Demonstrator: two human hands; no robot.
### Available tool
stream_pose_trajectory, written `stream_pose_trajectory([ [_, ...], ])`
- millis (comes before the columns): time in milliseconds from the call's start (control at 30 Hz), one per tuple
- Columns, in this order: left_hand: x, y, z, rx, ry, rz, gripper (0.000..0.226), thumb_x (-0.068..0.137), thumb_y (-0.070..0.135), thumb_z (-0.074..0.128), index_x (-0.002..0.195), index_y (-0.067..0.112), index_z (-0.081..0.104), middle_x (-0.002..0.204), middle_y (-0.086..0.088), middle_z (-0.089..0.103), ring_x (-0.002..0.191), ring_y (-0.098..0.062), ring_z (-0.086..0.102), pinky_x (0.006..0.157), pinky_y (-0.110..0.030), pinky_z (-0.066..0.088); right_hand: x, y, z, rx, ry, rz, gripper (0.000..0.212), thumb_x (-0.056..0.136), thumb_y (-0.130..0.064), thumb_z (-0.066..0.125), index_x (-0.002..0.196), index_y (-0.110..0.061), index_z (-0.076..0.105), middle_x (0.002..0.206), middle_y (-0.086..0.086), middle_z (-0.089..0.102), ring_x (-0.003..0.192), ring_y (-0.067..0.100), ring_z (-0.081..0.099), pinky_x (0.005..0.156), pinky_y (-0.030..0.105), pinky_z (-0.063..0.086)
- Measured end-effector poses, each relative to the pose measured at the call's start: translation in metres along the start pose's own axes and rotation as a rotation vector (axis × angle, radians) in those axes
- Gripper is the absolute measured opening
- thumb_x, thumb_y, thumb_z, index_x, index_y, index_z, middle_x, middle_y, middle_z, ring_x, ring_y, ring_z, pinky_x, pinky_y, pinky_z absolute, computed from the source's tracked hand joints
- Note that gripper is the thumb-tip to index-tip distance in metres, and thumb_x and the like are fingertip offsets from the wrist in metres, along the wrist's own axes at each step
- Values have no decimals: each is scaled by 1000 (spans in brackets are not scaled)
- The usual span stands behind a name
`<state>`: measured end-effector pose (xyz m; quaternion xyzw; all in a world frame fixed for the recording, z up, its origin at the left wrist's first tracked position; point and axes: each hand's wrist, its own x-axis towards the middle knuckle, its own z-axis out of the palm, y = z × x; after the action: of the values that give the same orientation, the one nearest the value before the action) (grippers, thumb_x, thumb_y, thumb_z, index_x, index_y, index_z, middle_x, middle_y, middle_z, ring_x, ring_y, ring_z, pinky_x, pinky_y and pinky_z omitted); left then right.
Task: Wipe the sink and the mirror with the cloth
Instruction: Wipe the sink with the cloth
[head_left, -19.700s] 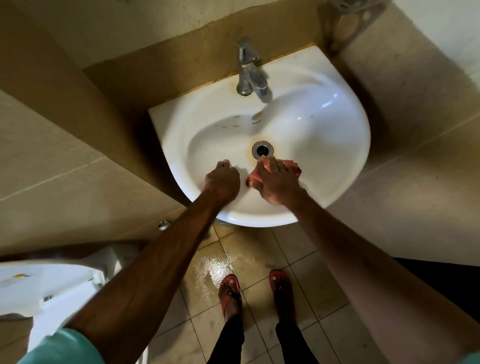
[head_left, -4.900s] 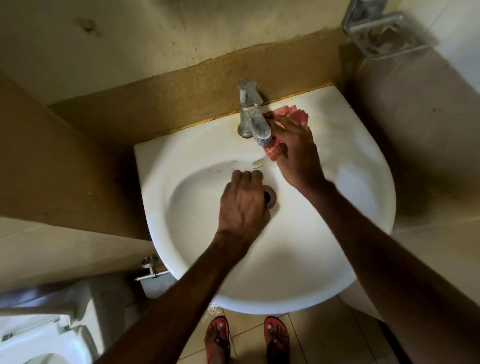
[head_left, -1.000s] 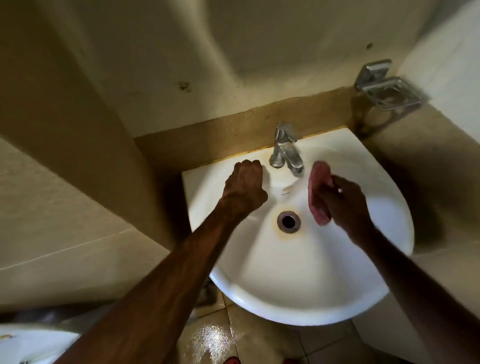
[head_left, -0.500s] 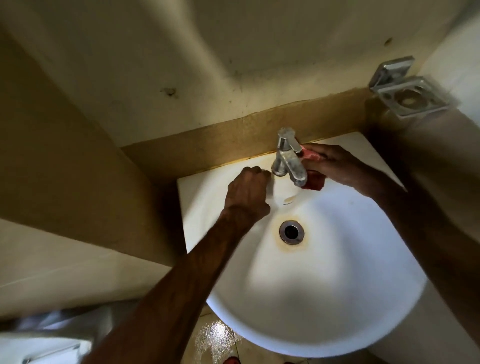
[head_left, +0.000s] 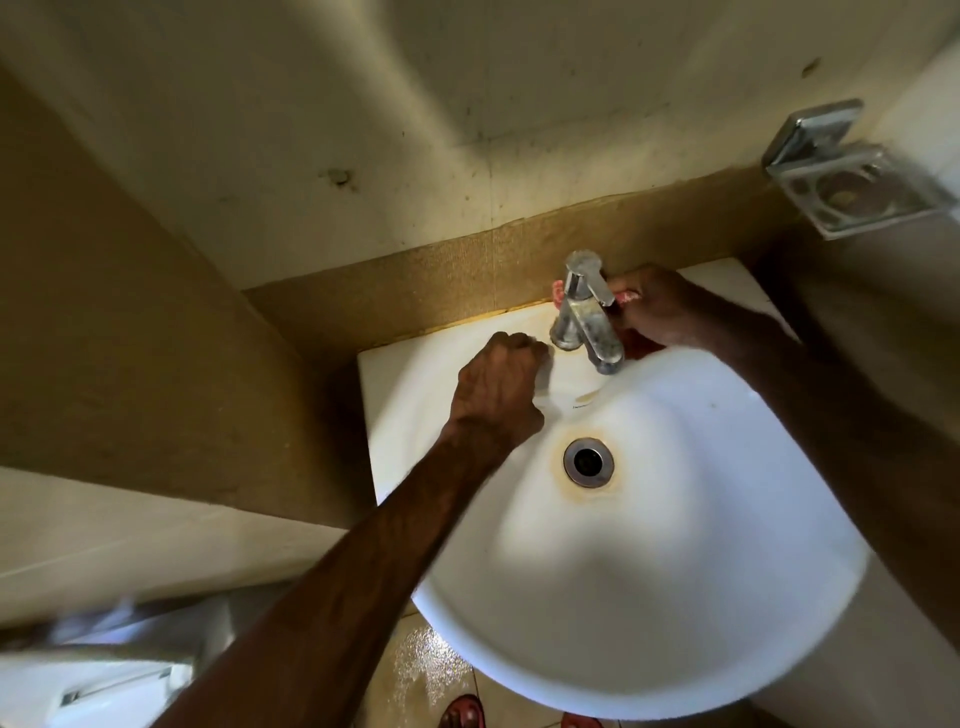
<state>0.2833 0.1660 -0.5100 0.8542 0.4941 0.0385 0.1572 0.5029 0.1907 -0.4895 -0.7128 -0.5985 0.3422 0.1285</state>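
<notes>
A white corner sink (head_left: 675, 597) fills the right of the head view, with a rust-ringed drain (head_left: 588, 461) and a steel tap (head_left: 584, 306) at its back. My right hand (head_left: 657, 312) holds the red cloth (head_left: 626, 296) against the back of the tap; most of the cloth is hidden by the tap and my fingers. My left hand (head_left: 498, 389) rests as a fist on the sink's rim left of the tap, holding nothing. No mirror is in view.
A metal soap holder (head_left: 852, 176) juts from the wall at the upper right. A brown tiled band (head_left: 415, 291) runs behind the sink. A white toilet (head_left: 104, 686) sits at the lower left. The floor tiles (head_left: 421, 670) below the sink are wet.
My right hand has carried the cloth from the basin's right wall up to the tap and now round behind it. My left fist has stayed beside the tap.
</notes>
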Motion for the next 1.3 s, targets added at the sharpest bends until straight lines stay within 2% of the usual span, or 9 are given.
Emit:
stream_pose_trajectory([
  [67,0,-1,-2,-5,-4,3,56,70,12,77,124,18,62,122,-1,64,116,-24,54,82,-36,55,-17,2,10,-2,65,3,9,99,-19,62,96,-23,69,91,7,76,79,26,76,72,43,63],
  [300,-1,1,-3,21,1,10,53,74,13,77,124,16,62,124,-3,62,118,-24,54,86,-36,54,-58,-1,8,-180,69,-29,36,90,-13,54,107,-38,73,67,-1,74,63,20,72,73,42,63],
  [433,0,1,-3,38,-14,21,55,76,14,76,128,16,61,127,-3,61,121,-24,53,91,-36,52,-38,-11,11,-244,260,9,29,99,-22,56,122,-27,72,105,10,77,96,36,72,85,42,59],
  [500,0,2,-5,42,-22,19,57,76,13,77,130,16,60,129,-3,62,122,-24,53,94,-36,52,-31,-14,14,-291,298,-27,25,100,-28,55,117,-23,73,104,14,76,96,39,70,83,41,57],
  [633,-1,3,-5,51,-31,14,56,76,13,77,130,17,61,128,-3,62,121,-24,54,94,-36,52,-59,-10,21,-231,215,-72,29,94,-32,68,122,-26,73,91,11,77,80,33,71,77,39,59],
  [767,-1,2,-7,60,-20,24,51,76,13,76,125,17,63,123,-3,63,119,-24,55,89,-36,51,-71,-1,17,-274,142,-80,22,90,-42,71,104,-26,78,77,3,70,77,31,67,72,32,53],
  [967,1,0,-3,37,-20,24,53,75,10,77,126,17,64,125,-3,64,118,-25,56,93,-38,54,-26,12,4,-565,520,35,44,90,-23,65,133,-29,63,117,23,60,111,47,56,94,49,51],
  [1167,-2,1,-2,46,-16,25,58,77,10,76,132,17,60,132,-4,60,124,-25,53,99,-37,51,-51,23,40,-290,340,-195,48,99,-11,57,146,-18,54,148,15,53,136,34,50,106,40,47],
  [1300,-2,1,-3,59,-21,36,59,79,12,76,135,16,58,134,-4,59,125,-24,52,101,-36,50,-74,43,58,-227,349,-265,45,98,-11,62,143,-16,55,146,10,55,131,35,57,96,36,54],
])
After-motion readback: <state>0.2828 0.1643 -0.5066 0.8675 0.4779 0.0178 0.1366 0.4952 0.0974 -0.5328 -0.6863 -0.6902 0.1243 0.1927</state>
